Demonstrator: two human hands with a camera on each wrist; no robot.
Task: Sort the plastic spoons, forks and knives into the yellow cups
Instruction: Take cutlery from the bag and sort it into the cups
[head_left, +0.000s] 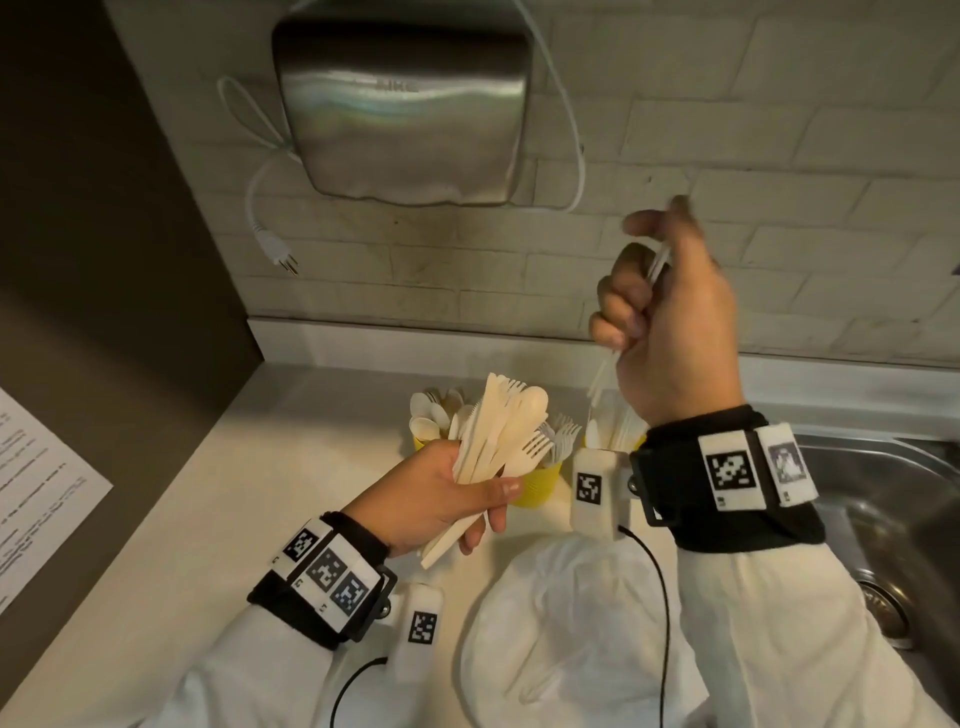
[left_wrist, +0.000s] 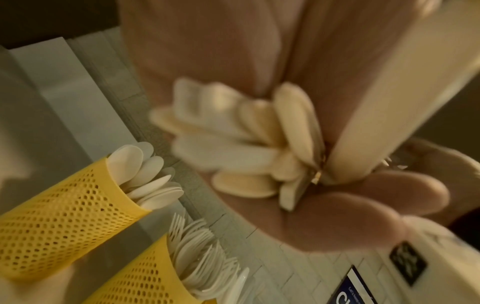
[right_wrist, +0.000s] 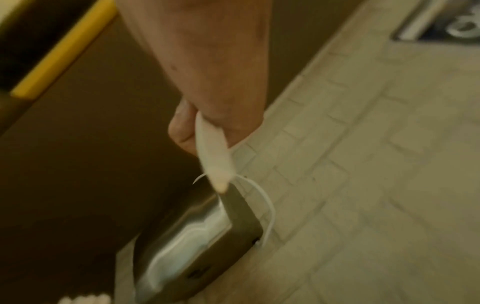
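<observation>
My left hand (head_left: 485, 501) grips a fanned bundle of cream plastic cutlery (head_left: 498, 436) over the counter, with knives, forks and a spoon mixed; their handle ends (left_wrist: 246, 144) show in the left wrist view. Raised higher near the wall, my right hand (head_left: 641, 296) holds a single thin white utensil (head_left: 605, 376) (right_wrist: 213, 156), held upright; its kind is blurred. Behind the bundle stand three yellow cups: one with spoons (head_left: 422, 441) (left_wrist: 64, 216), one with forks (head_left: 540, 486) (left_wrist: 145, 273), and a third (head_left: 636, 444), half hidden by my right wrist, holding white utensils.
A steel hand dryer (head_left: 400, 114) (right_wrist: 194, 236) hangs on the brick wall with a loose plug (head_left: 278, 252) dangling. A steel sink (head_left: 893, 493) lies right of the counter. A white plate (head_left: 566, 623) sits at the front, a printed sheet (head_left: 36, 493) at the left.
</observation>
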